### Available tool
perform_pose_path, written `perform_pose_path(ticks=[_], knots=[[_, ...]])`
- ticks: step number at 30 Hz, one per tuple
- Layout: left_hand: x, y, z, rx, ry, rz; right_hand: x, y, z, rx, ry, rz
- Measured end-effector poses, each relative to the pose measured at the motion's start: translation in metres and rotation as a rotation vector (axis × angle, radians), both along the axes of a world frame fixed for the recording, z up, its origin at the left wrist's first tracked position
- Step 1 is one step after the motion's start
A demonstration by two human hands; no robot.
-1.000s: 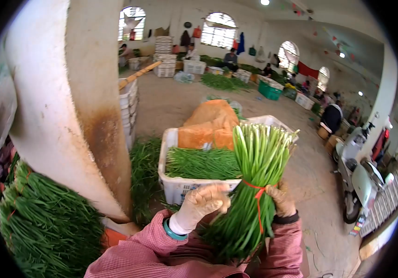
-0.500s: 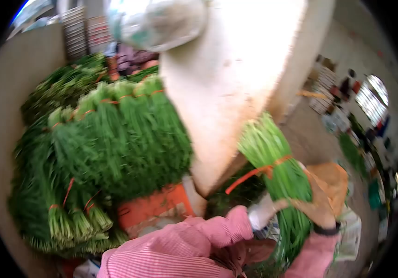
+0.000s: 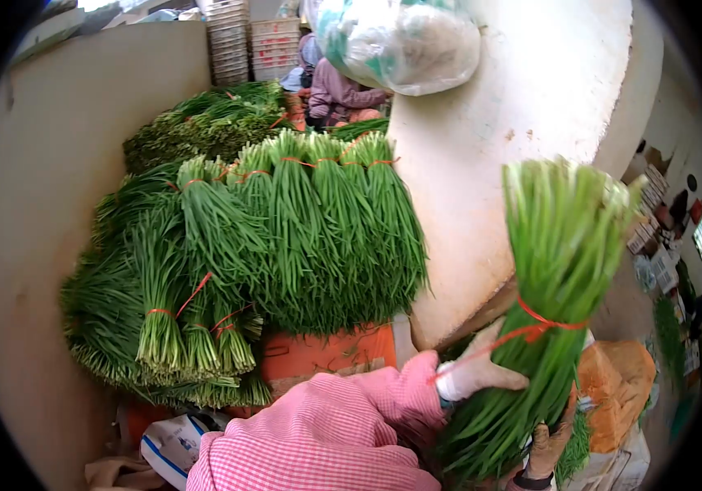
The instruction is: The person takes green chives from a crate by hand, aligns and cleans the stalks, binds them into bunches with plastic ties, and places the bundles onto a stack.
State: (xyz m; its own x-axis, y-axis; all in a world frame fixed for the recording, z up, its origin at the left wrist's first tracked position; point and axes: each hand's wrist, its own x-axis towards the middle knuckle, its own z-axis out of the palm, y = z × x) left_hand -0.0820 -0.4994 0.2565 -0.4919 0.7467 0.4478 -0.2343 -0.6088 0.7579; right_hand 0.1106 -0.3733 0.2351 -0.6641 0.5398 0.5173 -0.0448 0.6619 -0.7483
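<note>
A large bunch of garlic chives (image 3: 560, 262) stands nearly upright at the right, pale stem ends up and green leaves hanging down. A red tie circles its middle, with a loose end trailing left. My left hand (image 3: 490, 368), with white material around its wrist, grips the bunch from the left just below the tie. Lower down, my right hand (image 3: 551, 442) is closed around the leaves from the right; part of its grip is hidden by them. At the left lies a stack of similar tied chive bunches (image 3: 285, 229), apart from my hands.
Orange surface (image 3: 326, 356) shows under the stack. A white wall (image 3: 482, 164) rises between stack and held bunch, with a plastic bag (image 3: 400, 45) at its top. Another person (image 3: 339, 94) sits behind, near stacked crates (image 3: 228, 45). An orange sack (image 3: 617, 393) lies right of my hands.
The chive bunch has come up and turned more upright, closer to the camera. My right hand has shifted lower on the leaves; my left now shows at the tie. The view has swung left.
</note>
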Motion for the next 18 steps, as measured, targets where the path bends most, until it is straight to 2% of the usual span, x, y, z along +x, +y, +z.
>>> perform_pose_path(ticks=[1, 4, 6, 7, 8, 10, 12, 14, 16, 17, 18], knots=[[-0.014, -0.016, 0.001, -0.018, 0.021, 0.103, -0.002, 0.003, -0.015, 0.075, -0.024, -0.12], [-0.078, -0.071, 0.008, -0.092, 0.145, 0.362, 0.042, 0.125, -0.176, -0.269, -0.161, -0.116], [-0.103, -0.117, 0.036, -0.049, -0.026, 0.503, 0.04, 0.136, -0.23, -0.454, 0.019, -0.2], [-0.118, -0.139, 0.046, -0.082, -0.023, 0.633, 0.039, 0.142, -0.257, -0.537, 0.122, -0.241], [-0.134, -0.16, 0.057, -0.116, -0.02, 0.76, 0.04, 0.171, -0.264, -1.404, -0.047, -0.005], [-0.185, -0.202, 0.066, -0.159, 0.024, 0.947, 0.045, 0.192, -0.287, -2.258, -0.249, 0.278], [-0.241, -0.242, 0.074, -0.285, -0.003, 1.216, 0.041, 0.179, -0.283, -2.013, -0.021, -0.041], [-0.301, -0.282, 0.071, -0.529, 0.073, 1.348, 0.028, 0.161, -0.271, -1.871, 0.085, -0.208], [-0.384, -0.321, 0.023, -0.904, 0.066, 1.485, 0.026, 0.145, -0.254, -1.591, 0.04, -0.416], [-0.401, -0.325, -0.013, -1.247, 0.028, 1.599, 0.031, 0.141, -0.249, -1.446, 0.018, -0.515], [-0.403, -0.321, -0.043, -1.596, 0.004, 1.688, 0.044, 0.142, -0.251, -1.442, 0.026, -0.54]])
